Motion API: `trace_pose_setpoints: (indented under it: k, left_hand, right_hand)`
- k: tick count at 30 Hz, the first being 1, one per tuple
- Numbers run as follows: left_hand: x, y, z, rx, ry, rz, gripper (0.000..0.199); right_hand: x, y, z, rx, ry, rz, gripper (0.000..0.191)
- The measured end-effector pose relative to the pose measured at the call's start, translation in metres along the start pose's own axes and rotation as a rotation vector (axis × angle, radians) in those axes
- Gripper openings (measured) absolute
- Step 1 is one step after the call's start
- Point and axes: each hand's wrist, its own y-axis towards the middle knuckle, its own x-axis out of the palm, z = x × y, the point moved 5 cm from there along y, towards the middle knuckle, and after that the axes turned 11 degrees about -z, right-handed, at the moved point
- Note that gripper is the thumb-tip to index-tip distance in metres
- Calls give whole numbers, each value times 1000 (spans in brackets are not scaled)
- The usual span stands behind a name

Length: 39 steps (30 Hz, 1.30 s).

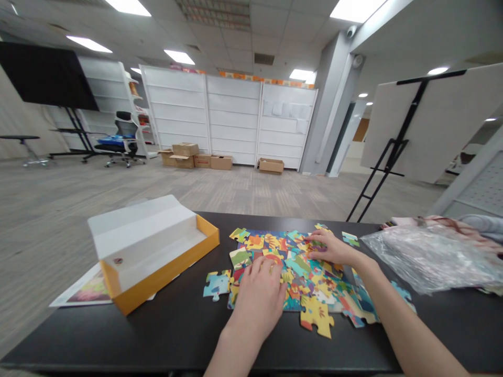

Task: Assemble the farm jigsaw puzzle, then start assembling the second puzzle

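A heap of colourful jigsaw puzzle pieces (296, 264) lies on the black table, partly covering a blue picture sheet or board beneath. My left hand (261, 285) rests palm down on the near left of the heap, fingers extended over the pieces and thumb apart. At the heap's right rear, my right hand (329, 248) touches pieces with bent fingers, a gap showing between fingers and thumb. Whatever lies under the fingertips is partly hidden. A light blue puzzle piece (217, 284) sits left of the heap; a yellow puzzle piece (316, 315) is at its front edge.
An opened yellow box (165, 269) with a white interior stands at left on a printed sheet (84, 288). Clear plastic packaging (432, 256) and folded cloth lie at right. Beyond the black table (176, 335) are cardboard boxes (184, 149), a chair (123, 139) and a board on an easel (432, 120).
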Motion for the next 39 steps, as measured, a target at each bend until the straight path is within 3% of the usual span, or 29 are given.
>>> trace_pose_setpoints:
  k: [13, 19, 25, 32, 37, 39]
  left_hand:
    - [8, 3, 4, 22, 19, -27, 29]
    - [10, 4, 3, 32, 19, -26, 28]
    - [12, 4, 4, 42, 21, -27, 30]
    - [15, 5, 5, 53, 32, -23, 30]
    - [15, 6, 5, 62, 25, -25, 30]
    - [14, 5, 5, 66, 21, -27, 30]
  right_hand:
    - [-1, 0, -4, -61, 79, 31, 50]
    - [-3, -7, -9, -29, 103, -81, 54]
    - [-1, -5, -17, -27, 83, -92, 59]
    - [0, -3, -23, -36, 56, -2, 51]
    - [-10, -9, -26, -13, 355, -3, 42]
    - [-22, -15, -18, -12, 476, 64, 45]
